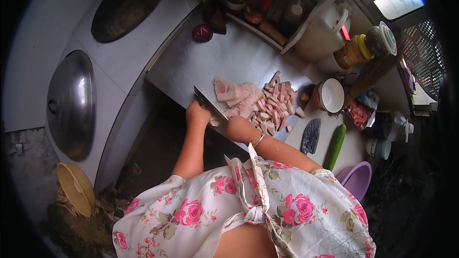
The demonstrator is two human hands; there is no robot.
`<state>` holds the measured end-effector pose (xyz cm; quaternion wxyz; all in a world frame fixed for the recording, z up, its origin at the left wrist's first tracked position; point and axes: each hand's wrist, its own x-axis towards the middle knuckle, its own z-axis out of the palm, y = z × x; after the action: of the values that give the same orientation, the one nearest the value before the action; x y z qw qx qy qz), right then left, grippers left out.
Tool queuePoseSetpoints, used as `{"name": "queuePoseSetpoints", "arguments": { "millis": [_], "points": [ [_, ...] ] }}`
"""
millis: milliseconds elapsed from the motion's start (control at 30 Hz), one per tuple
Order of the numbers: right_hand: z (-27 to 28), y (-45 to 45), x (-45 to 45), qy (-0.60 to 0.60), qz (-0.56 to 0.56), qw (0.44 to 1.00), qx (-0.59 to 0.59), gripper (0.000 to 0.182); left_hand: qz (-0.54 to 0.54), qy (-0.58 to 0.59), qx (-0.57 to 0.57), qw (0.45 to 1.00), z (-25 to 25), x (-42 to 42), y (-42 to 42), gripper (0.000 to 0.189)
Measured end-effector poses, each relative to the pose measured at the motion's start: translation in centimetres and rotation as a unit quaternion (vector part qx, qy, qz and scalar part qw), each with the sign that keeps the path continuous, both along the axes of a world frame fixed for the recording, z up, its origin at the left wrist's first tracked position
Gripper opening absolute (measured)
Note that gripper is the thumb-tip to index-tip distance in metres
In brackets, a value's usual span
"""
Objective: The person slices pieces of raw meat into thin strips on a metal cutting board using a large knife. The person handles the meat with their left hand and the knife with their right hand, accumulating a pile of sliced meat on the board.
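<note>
My right hand (242, 129) is closed around the handle end of a kitchen knife (209, 102), its blade slanting away to the left along raw, pale pink meat. My left hand (198, 113) is at the near side of the blade, its fingers curled on a bit of meat (214, 121) at the steel worktop's edge; the fingertips are partly hidden. Beyond the blade lie flat meat slices (235, 93), and to their right is a heap of meat strips (276, 104). All the meat rests directly on the steel worktop (236, 55).
A cleaver with a dark patterned blade (311, 134) and a cucumber (336, 147) lie right of my forearm. Past the meat are a white-lined bowl (331, 95), a red onion (202, 32) and a condiment rack (256, 30). Leftward stand a domed metal lid (77, 105) and a wok (125, 10).
</note>
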<state>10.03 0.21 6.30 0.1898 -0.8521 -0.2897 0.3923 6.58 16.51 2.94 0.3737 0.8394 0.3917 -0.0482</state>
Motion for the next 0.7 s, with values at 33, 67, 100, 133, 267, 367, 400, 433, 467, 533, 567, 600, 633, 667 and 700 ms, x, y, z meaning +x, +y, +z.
{"name": "queuePoseSetpoints", "arguments": {
  "millis": [33,67,100,133,267,367,400,433,467,533,567,600,633,667,700],
  "points": [
    [-0.1,-0.4,-0.1,-0.018,-0.012,1.0,0.017,0.034,-0.01,0.011,-0.012,1.0,0.5,0.2,0.3,0.041],
    [-0.3,-1.0,-0.1,-0.036,-0.024,0.998,0.033,0.033,-0.02,0.021,-0.024,0.999,0.7,0.5,0.7,0.042],
    [-0.5,-1.5,-0.5,-0.051,-0.035,0.997,0.049,0.031,-0.024,0.024,-0.015,0.999,0.4,0.2,0.8,0.047],
    [-0.7,-1.7,-0.5,-0.047,-0.033,0.998,0.034,0.027,-0.034,0.025,-0.016,0.999,0.3,0.2,0.9,0.047],
    [-0.8,-1.4,-1.2,-0.06,-0.073,0.995,0.034,0.029,-0.031,0.04,-0.069,0.996,-3.4,-0.6,1.7,0.045],
    [-1.7,-1.4,-0.7,-0.041,-0.058,0.997,0.038,0.03,-0.026,0.055,-0.06,0.996,-3.1,-0.5,1.3,0.051],
    [-1.9,-1.5,-0.7,-0.051,-0.049,0.997,0.04,0.029,-0.027,0.057,-0.038,0.997,-2.2,-0.2,0.8,0.053],
    [-2.0,-1.6,-0.7,-0.061,-0.037,0.997,0.043,0.029,-0.025,0.057,-0.015,0.998,-1.4,0.0,0.5,0.055],
    [-2.1,-1.7,-0.6,-0.071,-0.026,0.996,0.045,0.028,-0.02,0.058,-0.027,0.998,-0.9,0.2,0.5,0.056],
    [-0.4,-1.4,-0.2,-0.004,-0.058,0.998,0.022,0.029,-0.006,0.061,-0.051,0.997,-0.1,0.1,0.4,0.058],
    [0.6,-1.3,0.0,0.031,-0.074,0.997,0.01,0.029,-0.006,0.038,-0.034,0.999,0.0,-0.1,0.3,0.056],
    [1.1,-1.3,0.1,0.034,-0.069,0.997,0.006,0.029,-0.007,0.014,-0.016,1.0,0.1,-0.3,0.0,0.054],
    [1.5,-1.4,0.2,0.037,-0.065,0.997,0.002,0.029,-0.008,-0.01,0.001,1.0,0.3,-0.4,-0.1,0.052],
    [1.9,-1.6,0.3,0.039,-0.061,0.997,-0.002,0.029,0.0,-0.013,-0.002,1.0,0.4,-0.6,-0.1,0.051],
    [2.3,-1.7,0.3,0.049,-0.058,0.997,-0.012,0.029,0.008,-0.016,-0.004,1.0,0.5,-0.7,-0.1,0.05]
  ]
}}
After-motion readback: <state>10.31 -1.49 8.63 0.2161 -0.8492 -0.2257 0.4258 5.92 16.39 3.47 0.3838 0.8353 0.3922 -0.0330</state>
